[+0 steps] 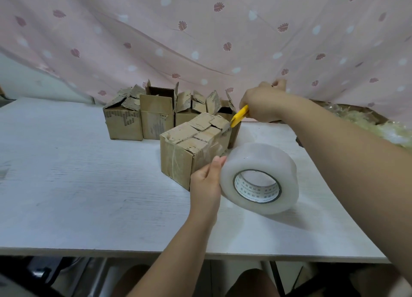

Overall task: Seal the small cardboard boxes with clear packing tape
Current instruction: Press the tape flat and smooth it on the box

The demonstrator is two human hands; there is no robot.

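1. The right hand (260,104) has its fingers clamped round one yellow knife (239,116), whose tip touches the far top edge of the near box (189,149).
2. The left hand (206,180) holds the one tape roll (285,174): thumb on its rim, other fingers hidden behind.
3. The roll stands on edge on the white table (66,185), just beside that closed box.
4. Four open-flapped boxes (123,122) stand in a row behind.

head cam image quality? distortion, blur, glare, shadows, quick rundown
Head view: wide-angle distortion bows the table edge and the curtain; light soft and even, only a faint shadow beside the tape roll; no hard glare, mild sheen on the taped box; right hand and yellow cutter slightly soft, left hand crisp.
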